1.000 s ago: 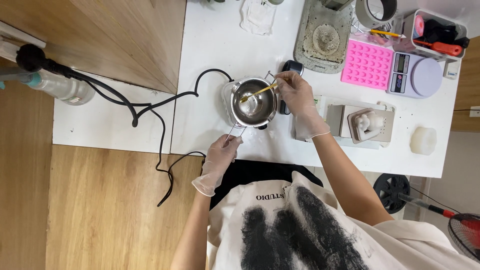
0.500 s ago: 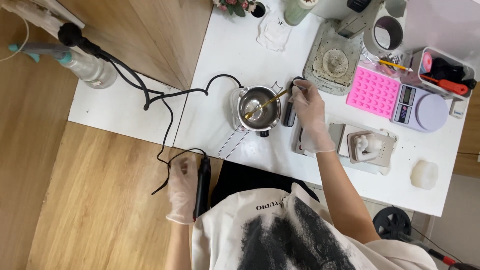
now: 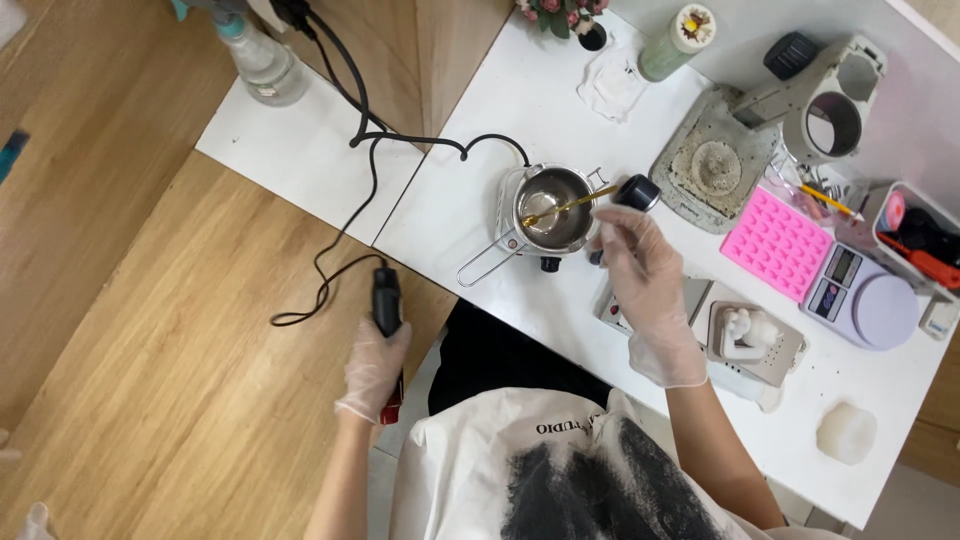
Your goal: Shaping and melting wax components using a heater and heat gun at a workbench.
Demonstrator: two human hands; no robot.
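Metal gleams from the small melting pot [image 3: 553, 208] that sits on the white table [image 3: 470, 200], its wire handle pointing back toward the table's near edge and a black cord [image 3: 345, 170] trailing away from it across the wood floor. From the head camera, both hands wear thin clear gloves and are well apart. The right hand [image 3: 645, 270] hovers just beside the pot, fingers curled closed around the end of a thin yellowish stirring stick [image 3: 568, 205], whose far tip dips into the pot's contents. The left hand [image 3: 372, 365] hangs down off the table's edge, over the floor, wrapped shut around a black handheld tool [image 3: 387, 310] with a red lower end, to which the cord appears to lead. Near the right hand lie a grey block mould [image 3: 750, 340] with a white figure in it, a pink silicone mould [image 3: 778, 243] and a small digital scale [image 3: 865, 300].
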